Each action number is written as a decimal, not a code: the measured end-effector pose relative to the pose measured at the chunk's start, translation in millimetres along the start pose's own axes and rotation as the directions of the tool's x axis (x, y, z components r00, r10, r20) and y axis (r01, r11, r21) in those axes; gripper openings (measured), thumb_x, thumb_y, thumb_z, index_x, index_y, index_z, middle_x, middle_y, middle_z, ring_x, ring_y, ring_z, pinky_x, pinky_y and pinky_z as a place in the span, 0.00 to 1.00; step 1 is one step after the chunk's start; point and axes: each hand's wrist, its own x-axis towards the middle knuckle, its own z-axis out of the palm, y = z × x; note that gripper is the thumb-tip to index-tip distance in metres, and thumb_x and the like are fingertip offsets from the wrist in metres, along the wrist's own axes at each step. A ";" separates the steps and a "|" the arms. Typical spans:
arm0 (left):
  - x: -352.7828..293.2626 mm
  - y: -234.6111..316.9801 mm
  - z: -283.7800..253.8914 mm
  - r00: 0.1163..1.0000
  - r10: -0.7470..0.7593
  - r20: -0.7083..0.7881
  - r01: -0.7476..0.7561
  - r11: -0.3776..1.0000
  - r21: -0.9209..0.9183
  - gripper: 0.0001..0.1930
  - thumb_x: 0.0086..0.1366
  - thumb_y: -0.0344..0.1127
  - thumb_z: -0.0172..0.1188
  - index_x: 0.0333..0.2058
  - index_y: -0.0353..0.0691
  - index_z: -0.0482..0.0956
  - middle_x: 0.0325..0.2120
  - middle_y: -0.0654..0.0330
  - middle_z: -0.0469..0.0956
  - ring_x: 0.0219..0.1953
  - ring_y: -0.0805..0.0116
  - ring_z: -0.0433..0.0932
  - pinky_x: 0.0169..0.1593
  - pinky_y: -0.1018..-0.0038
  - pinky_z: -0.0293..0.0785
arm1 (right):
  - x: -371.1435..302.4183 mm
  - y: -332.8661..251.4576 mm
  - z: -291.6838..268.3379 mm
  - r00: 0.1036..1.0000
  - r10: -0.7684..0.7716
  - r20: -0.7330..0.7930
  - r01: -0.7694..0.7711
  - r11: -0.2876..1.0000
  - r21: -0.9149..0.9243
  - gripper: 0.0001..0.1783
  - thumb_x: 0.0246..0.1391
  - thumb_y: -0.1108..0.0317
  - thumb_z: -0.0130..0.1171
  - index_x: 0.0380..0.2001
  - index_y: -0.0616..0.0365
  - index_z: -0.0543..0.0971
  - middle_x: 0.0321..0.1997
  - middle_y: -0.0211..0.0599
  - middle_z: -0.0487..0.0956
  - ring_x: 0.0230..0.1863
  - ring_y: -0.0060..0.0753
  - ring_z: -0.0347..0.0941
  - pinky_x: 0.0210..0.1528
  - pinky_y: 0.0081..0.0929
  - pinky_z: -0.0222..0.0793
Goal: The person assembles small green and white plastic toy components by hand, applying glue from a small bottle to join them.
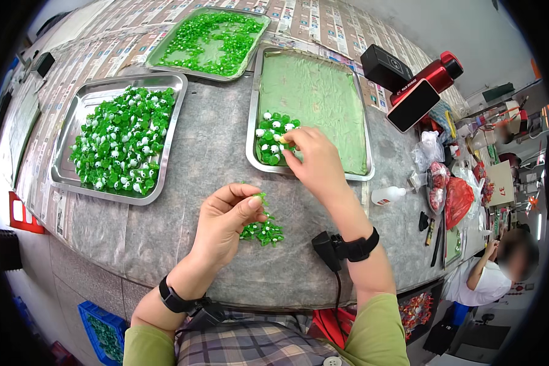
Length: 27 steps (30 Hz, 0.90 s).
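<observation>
My left hand point(222, 221) is closed in a pinch on a small green plastic piece point(262, 198), held above the table. Just beyond its fingertips lies a small pile of similar green pieces point(263, 232). My right hand point(314, 158) reaches over the near left corner of a metal tray point(370, 146) lined with pale green sheeting. There its bent fingers are drawn together, with a yellow bit at one fingertip, among several green figures with white eye-like balls point(273, 125). Whatever those fingers pinch is hidden.
A tray point(175, 116) at left holds heaped green-and-white figures; another tray point(250, 58) behind holds small green pieces. At right are a phone point(413, 106), red bottle point(430, 76), black box point(385, 67), white squeeze bottle point(388, 195) and plastic bags point(459, 198). Another person point(488, 280) sits far right.
</observation>
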 end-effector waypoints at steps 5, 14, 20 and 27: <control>-2.0 1.0 -4.1 0.999 0.021 0.037 -0.021 1.000 -0.020 0.06 0.53 0.28 0.54 0.31 0.36 0.71 0.26 0.62 0.73 0.27 0.76 0.72 0.33 0.79 0.71 | -29.7 -28.5 -37.5 0.954 0.249 0.166 -0.297 0.727 0.619 0.10 0.39 0.75 0.55 0.29 0.61 0.71 0.27 0.32 0.72 0.27 0.23 0.68 0.32 0.18 0.63; -4.1 -8.3 3.2 0.984 -0.032 0.174 0.019 0.997 0.072 0.06 0.52 0.27 0.55 0.30 0.35 0.71 0.27 0.59 0.73 0.27 0.73 0.73 0.33 0.78 0.72 | -71.9 -45.4 -30.2 0.839 0.270 0.472 -0.503 0.056 0.863 0.11 0.44 0.74 0.54 0.34 0.64 0.71 0.29 0.27 0.72 0.30 0.15 0.66 0.34 0.14 0.62; -4.6 -8.3 6.3 0.989 -0.017 0.146 0.007 0.998 0.069 0.07 0.51 0.30 0.55 0.29 0.36 0.68 0.26 0.59 0.71 0.27 0.73 0.72 0.31 0.78 0.73 | -76.3 -47.0 -23.6 0.800 0.295 0.523 -0.489 -0.185 0.852 0.11 0.44 0.76 0.54 0.35 0.63 0.72 0.32 0.31 0.74 0.33 0.17 0.69 0.36 0.14 0.64; -3.5 -8.2 4.2 0.993 0.001 0.117 -0.008 0.998 0.058 0.06 0.52 0.27 0.55 0.30 0.35 0.71 0.25 0.60 0.73 0.26 0.73 0.73 0.32 0.79 0.71 | -75.3 -51.8 -25.7 0.802 0.374 0.465 -0.443 -0.149 0.884 0.11 0.43 0.77 0.55 0.34 0.63 0.72 0.32 0.32 0.74 0.34 0.19 0.69 0.37 0.15 0.65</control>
